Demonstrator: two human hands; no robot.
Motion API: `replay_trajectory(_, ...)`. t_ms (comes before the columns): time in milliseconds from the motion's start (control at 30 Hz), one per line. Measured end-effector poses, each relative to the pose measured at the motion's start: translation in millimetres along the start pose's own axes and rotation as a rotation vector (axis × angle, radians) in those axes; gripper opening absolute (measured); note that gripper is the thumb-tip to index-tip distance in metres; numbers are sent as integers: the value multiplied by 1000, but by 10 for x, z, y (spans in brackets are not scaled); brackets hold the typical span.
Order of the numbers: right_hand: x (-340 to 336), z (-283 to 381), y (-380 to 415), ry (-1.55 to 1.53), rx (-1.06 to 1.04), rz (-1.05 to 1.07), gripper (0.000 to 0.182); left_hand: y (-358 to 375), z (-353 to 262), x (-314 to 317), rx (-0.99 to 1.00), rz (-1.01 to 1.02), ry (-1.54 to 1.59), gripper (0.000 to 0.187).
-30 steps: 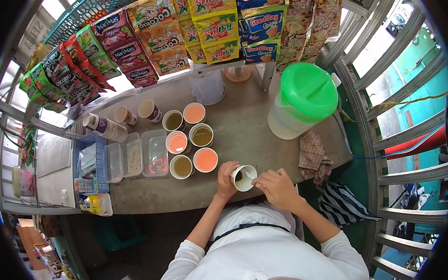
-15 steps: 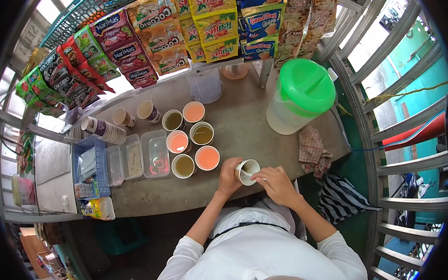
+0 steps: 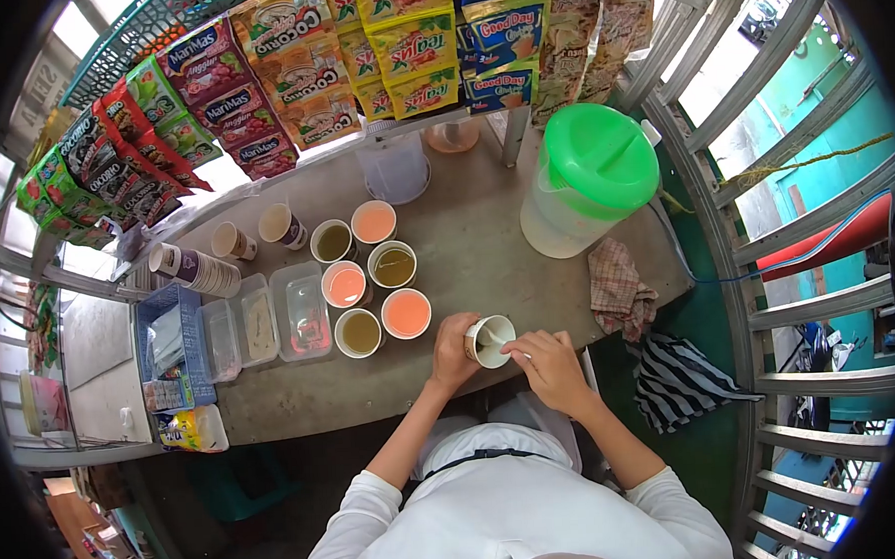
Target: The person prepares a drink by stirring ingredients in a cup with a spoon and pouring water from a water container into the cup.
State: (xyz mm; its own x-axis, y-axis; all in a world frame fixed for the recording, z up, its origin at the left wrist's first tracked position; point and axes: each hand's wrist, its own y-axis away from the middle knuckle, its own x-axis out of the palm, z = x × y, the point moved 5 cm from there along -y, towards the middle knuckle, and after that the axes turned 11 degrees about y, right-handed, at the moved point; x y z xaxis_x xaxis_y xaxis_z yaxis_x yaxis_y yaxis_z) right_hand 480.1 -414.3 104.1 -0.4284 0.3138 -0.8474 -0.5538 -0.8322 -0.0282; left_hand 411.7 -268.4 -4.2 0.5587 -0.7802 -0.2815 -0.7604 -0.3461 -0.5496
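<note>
At the table's front edge, my left hand (image 3: 455,353) is wrapped round a paper cup (image 3: 479,356), which is tilted a little towards me. Greenish liquid or residue shows inside. My right hand (image 3: 551,367) pinches a slim white utensil (image 3: 497,341), perhaps a spoon, whose lower end dips into the cup. To the left stand several filled paper cups, among them one with pink drink (image 3: 407,313) and one with olive-green drink (image 3: 359,332).
A green-lidded pitcher (image 3: 588,178) and a checked cloth (image 3: 623,288) lie on the right. Clear plastic boxes (image 3: 302,311), a blue basket (image 3: 175,341) and stacked paper cups (image 3: 195,269) occupy the left. Drink sachets (image 3: 409,41) hang overhead at the back.
The whole view has shifted slightly, so the table's things appear a little left and higher. My right hand and the utensil have moved slightly at the cup; my left hand keeps its hold.
</note>
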Motion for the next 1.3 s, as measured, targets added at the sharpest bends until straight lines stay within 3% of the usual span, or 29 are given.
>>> replay_trajectory(133, -40, -80, -6, -103, 20, 0, 21, -4, 34, 59, -2, 1, 9, 71)
replay_trajectory(233, -77, -124, -35, 31, -32, -6, 21, -36, 11, 82, 2, -12, -13, 72)
replay_trajectory(333, -94, -176, -54, -88, -10, 86, 21, -46, -11, 118, 6, -21, -24, 72)
replay_trajectory(633, -186, -217, -89, 21, -104, -45, 21, -140, -30, 184, 23, -48, -72, 72)
replay_trajectory(733, -150, -276, -100, -68, -90, 38, 21, -154, 4, 197, 30, -52, -72, 73)
replay_trajectory(833, -176, -289, -114, 19, -103, -67, 22, -140, 17, 225, 17, -65, -68, 72)
replay_trajectory(933, -116, -347, -109, -41, -87, 73, 23, -97, 58, 242, 9, -55, -51, 71)
replay_trajectory(1033, -141, -335, -103, -50, -66, -11, 23, -70, 65, 257, -18, -40, -59, 71)
replay_trajectory(1133, -82, -365, -89, -23, -96, 66, 24, -86, 67, 260, -24, -39, -60, 71)
replay_trajectory(1300, -118, -341, -117, -21, -91, 25, 23, -92, 56, 243, -22, -48, -53, 72)
